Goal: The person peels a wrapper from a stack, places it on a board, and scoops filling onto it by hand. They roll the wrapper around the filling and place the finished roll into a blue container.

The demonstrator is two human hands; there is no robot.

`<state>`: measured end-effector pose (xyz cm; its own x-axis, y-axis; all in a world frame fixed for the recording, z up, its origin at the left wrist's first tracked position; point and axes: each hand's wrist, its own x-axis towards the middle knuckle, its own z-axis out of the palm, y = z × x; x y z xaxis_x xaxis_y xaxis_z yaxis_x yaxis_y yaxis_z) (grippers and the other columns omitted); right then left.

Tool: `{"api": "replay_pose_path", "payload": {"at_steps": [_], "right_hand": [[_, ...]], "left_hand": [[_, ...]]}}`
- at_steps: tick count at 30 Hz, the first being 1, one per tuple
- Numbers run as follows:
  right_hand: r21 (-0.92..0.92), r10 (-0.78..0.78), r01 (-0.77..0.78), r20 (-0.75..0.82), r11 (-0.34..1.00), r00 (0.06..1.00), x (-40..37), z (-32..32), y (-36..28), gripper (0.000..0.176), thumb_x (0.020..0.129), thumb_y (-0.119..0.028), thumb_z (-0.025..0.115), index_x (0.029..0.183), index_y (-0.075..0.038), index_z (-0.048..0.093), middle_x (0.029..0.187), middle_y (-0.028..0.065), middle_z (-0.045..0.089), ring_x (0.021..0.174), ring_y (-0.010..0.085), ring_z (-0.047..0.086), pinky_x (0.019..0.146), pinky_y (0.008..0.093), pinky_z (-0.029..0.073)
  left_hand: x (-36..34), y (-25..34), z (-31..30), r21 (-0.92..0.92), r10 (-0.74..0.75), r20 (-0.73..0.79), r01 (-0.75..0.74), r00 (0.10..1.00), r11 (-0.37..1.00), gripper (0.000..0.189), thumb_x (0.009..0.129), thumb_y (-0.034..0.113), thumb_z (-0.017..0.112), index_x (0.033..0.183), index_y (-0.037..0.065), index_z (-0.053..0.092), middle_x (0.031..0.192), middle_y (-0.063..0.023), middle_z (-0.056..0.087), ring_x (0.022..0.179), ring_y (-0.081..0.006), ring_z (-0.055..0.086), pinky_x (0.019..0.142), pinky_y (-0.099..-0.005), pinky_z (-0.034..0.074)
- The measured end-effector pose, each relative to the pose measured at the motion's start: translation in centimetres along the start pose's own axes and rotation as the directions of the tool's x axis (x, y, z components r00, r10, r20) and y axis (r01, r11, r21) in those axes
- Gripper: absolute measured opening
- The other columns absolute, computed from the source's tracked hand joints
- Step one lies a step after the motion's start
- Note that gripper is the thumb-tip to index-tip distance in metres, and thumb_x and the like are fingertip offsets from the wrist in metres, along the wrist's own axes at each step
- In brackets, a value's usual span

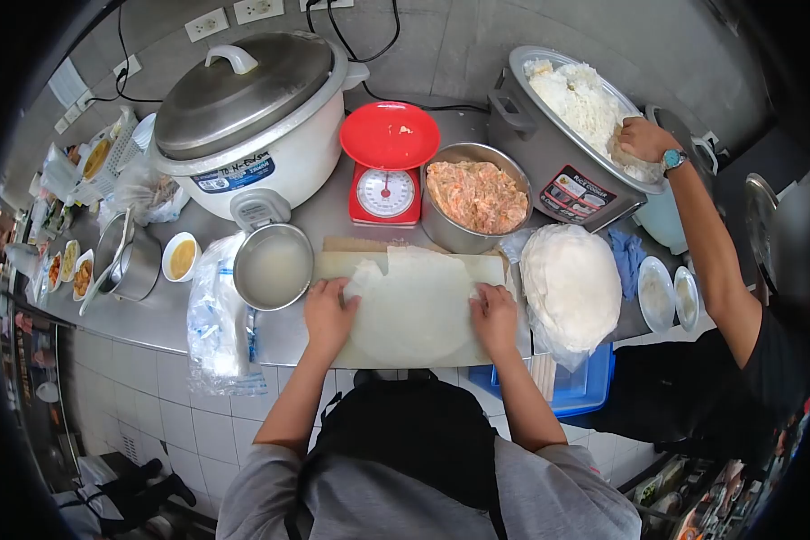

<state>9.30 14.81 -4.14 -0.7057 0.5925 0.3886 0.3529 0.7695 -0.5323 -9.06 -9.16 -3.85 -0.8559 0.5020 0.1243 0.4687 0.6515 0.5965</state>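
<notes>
A thin, pale round wrapper sheet lies spread on a cutting board, its upper edge uneven. My left hand is at the sheet's left side, fingers curled onto its edge beside a folded flap. Over on the right, my right hand pinches the opposite edge. Just left of the board stands a metal bowl of cloudy liquid. Behind the board is a steel pot of orange-pink minced filling. A stack of white wrappers sits to the right in plastic.
A red scale stands behind the board, between a large lidded rice cooker and an uncovered rice cooker. A co-worker's hand reaches into the rice. Plastic bags lie left; a blue tray sits below right.
</notes>
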Motion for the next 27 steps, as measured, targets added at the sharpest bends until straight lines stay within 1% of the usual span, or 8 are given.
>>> {"api": "replay_pose_path", "payload": {"at_steps": [3,6,8,12,16,20,24,27], "right_hand": [[0.086,0.011,-0.016,0.058,0.996,0.998,-0.4,0.4,0.7,0.032,0.073,0.002,0.065,0.104,-0.007,0.063,0.079,0.0123,0.059,0.074,0.0313,0.058,0.066,0.042,0.046],[0.147,0.184,-0.213,0.185,0.966,0.965,-2.3,-1.2,0.8,0.029,0.073,0.0,0.067,0.102,-0.006,0.064,0.083,0.0122,0.059,0.072,0.0286,0.059,0.065,0.039,0.047],[0.182,0.194,-0.22,0.147,0.958,0.97,-2.5,-2.3,0.3,0.027,0.073,-0.001,0.068,0.1,-0.006,0.065,0.083,0.0119,0.059,0.072,0.0277,0.059,0.065,0.0382,0.047],[0.223,0.212,-0.235,0.124,0.946,0.969,-1.2,-1.6,0.2,0.025,0.072,-0.002,0.069,0.097,-0.005,0.067,0.084,0.0113,0.059,0.075,0.0285,0.06,0.067,0.0387,0.048],[0.017,-0.1,0.099,0.052,0.995,0.994,1.1,-0.3,-1.8,0.036,0.069,-0.007,0.074,0.103,-0.01,0.067,0.098,0.0077,0.06,0.091,0.0296,0.059,0.079,0.0438,0.046],[0.289,-0.415,0.337,0.275,0.896,0.867,3.7,2.9,-7.2,0.043,0.071,-0.014,0.075,0.113,-0.013,0.063,0.112,0.0047,0.058,0.11,0.0272,0.053,0.09,0.043,0.04],[0.269,-0.455,0.368,0.482,0.89,0.749,4.4,7.5,-8.9,0.022,0.072,-0.015,0.073,0.093,-0.01,0.069,0.101,0.0046,0.062,0.103,0.0268,0.056,0.089,0.0429,0.042],[0.518,-0.352,0.137,0.342,0.844,0.871,5.1,9.7,-7.0,0.012,0.075,-0.009,0.07,0.086,-0.007,0.069,0.091,0.0076,0.065,0.092,0.0281,0.06,0.081,0.0396,0.047]], "left_hand": [[2.0,-0.5,0.9,-0.124,-0.023,0.112,0.037,0.993,0.992,0.047,0.071,0.003,0.07,0.116,0.011,0.06,0.1,-0.012,0.061,0.09,-0.0282,0.058,0.079,-0.0377,0.048],[2.3,-0.2,1.2,-0.431,-0.071,0.094,0.105,0.993,0.896,0.058,0.07,-0.005,0.069,0.123,0.013,0.056,0.105,-0.0114,0.06,0.089,-0.0226,0.059,0.078,-0.034,0.05],[1.5,0.3,0.6,-0.513,-0.084,0.1,0.124,0.991,0.849,0.06,0.071,-0.007,0.069,0.126,0.013,0.054,0.109,-0.0112,0.058,0.087,-0.0203,0.059,0.078,-0.0317,0.051],[-0.1,0.2,0.2,-0.476,-0.045,0.131,0.103,0.99,0.873,0.057,0.073,-0.004,0.072,0.125,0.01,0.053,0.109,-0.0105,0.057,0.084,-0.0181,0.059,0.075,-0.0306,0.052],[0.3,0.2,1.1,-0.302,-0.007,0.079,0.031,0.997,0.953,0.025,0.08,0.006,0.07,0.103,0.005,0.062,0.091,-0.0095,0.061,0.076,-0.018,0.06,0.069,-0.0295,0.05],[0.8,1.1,0.7,-0.302,-0.081,0.059,0.096,0.995,0.948,0.012,0.084,0.013,0.068,0.09,0.004,0.065,0.078,-0.0096,0.061,0.068,-0.0196,0.06,0.065,-0.0306,0.049],[-0.1,0.2,1.6,-0.47,-0.127,-0.004,0.11,0.992,0.876,0.01,0.082,0.012,0.069,0.089,0.004,0.065,0.078,-0.0096,0.062,0.071,-0.0222,0.06,0.065,-0.0338,0.048],[-1.0,0.1,1.9,-0.387,-0.017,-0.116,-0.03,0.993,0.922,0.008,0.081,0.009,0.069,0.086,0.004,0.066,0.075,-0.01,0.061,0.07,-0.0231,0.06,0.064,-0.0342,0.048]]}}
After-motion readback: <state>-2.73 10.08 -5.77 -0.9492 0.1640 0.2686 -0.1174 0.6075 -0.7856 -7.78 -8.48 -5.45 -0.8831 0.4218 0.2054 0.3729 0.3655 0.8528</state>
